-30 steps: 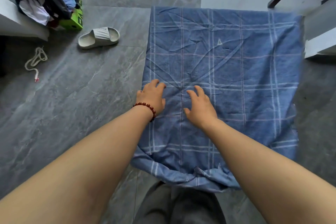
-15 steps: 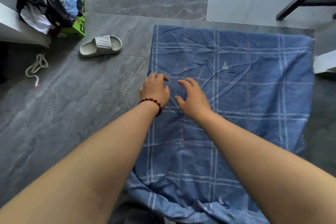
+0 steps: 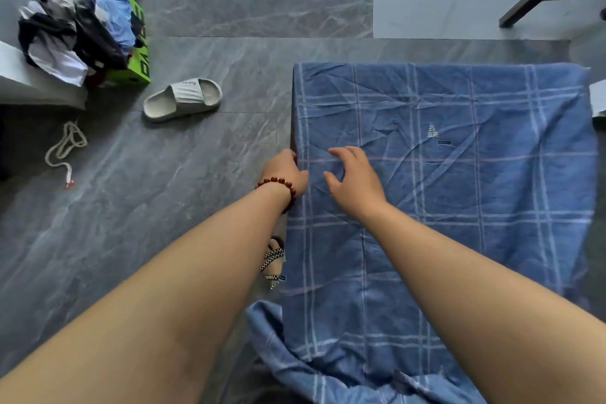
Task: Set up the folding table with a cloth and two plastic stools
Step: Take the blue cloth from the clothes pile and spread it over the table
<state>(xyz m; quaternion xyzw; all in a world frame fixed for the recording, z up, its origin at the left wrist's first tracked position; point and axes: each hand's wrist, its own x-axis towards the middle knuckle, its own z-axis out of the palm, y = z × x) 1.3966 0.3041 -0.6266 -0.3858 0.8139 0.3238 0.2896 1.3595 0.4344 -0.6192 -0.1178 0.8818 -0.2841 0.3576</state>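
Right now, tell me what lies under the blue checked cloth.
A thin dark edge shows beside the cloth on its left, probably the folding table. The tabletop and legs are covered, so they cannot be seen.

Bare arms; red bead bracelet (image 3: 277, 186) on left wrist.

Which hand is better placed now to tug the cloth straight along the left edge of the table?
Left, I think. The left hand sits on the left edge of the cloth, fingers bent over it; the right hand lies further in, on the top.
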